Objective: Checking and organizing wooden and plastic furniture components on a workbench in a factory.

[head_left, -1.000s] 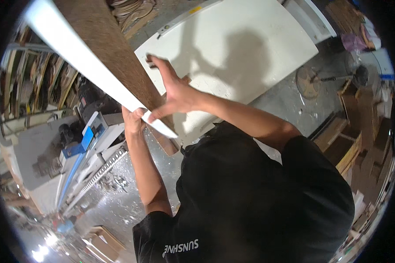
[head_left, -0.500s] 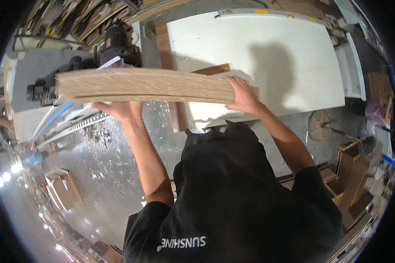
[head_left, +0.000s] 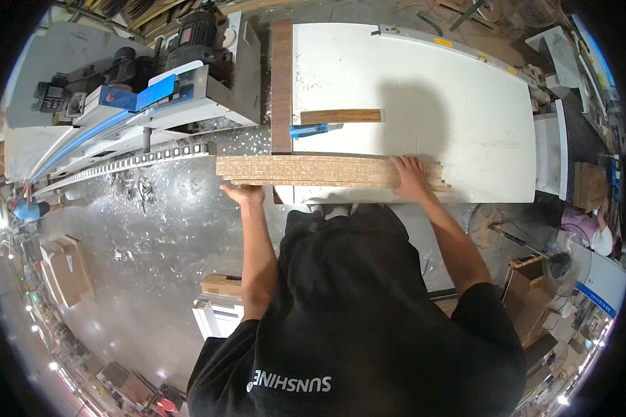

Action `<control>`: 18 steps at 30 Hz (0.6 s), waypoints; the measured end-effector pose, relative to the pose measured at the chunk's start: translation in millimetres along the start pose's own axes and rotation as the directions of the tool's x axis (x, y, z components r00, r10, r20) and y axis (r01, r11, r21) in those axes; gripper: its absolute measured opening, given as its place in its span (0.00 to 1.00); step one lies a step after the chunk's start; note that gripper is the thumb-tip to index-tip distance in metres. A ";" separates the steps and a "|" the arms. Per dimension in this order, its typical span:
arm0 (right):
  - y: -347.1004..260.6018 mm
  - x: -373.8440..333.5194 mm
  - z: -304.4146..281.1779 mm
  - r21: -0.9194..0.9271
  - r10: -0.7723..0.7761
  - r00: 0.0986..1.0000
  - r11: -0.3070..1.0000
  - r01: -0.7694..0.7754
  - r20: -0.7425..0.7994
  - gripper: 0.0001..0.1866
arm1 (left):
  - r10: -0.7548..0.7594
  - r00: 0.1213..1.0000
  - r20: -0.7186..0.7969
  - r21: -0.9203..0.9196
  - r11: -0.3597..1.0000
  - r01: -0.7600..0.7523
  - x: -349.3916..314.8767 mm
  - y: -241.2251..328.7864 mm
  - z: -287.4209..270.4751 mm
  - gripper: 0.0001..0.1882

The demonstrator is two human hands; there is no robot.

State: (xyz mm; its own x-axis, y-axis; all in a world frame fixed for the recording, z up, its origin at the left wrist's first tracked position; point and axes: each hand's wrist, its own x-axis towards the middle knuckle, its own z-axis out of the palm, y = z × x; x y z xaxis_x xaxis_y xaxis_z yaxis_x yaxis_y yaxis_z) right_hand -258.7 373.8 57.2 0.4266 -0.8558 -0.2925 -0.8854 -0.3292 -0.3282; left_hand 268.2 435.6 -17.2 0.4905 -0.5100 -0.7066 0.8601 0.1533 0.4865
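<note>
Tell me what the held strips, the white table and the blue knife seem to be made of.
Strips: probably wood-based board, unpolished; the upturned edges are tan, rough-looking and speckled.
Table: the top may be laminate or painted board; it looks smooth and plain white.
Knife: likely a plastic body, going by its even bright blue; the greyish end suggests metal, though it is small here.

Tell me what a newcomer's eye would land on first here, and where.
Probably the stack of tan strips over the near side of the white tabletop, with the left hand near its left end and the right hand toward its right. Next comes the blue cutter at the tabletop's left, beside a short brown strip. Then the black motor at upper left.
</note>
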 end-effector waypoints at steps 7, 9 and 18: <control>11.3 -5.0 17.8 -0.111 0.102 0.993 0.989 -0.096 0.052 0.60 | 0.800 0.361 0.479 0.734 -0.138 -0.665 -19.9 11.7 86.3 0.25; 8.3 -2.8 19.0 -0.088 0.092 0.992 0.993 -0.084 0.087 0.61 | 0.399 0.506 0.764 0.592 -0.125 -0.796 -16.6 -6.7 121.3 0.22; 5.2 -19.2 38.6 -0.281 0.045 0.993 0.957 -0.074 -0.109 0.62 | -0.495 0.514 0.700 0.132 -0.618 -0.775 -52.9 -191.7 235.5 0.38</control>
State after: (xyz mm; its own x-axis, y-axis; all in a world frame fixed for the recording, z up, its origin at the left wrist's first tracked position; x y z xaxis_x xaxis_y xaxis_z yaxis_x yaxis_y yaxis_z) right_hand -264.4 403.9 26.5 0.3641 -0.9080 -0.2074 -0.9306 -0.3640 -0.0400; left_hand 44.5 233.8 47.9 -0.2721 -0.9308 -0.2442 -0.9301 0.1893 0.3147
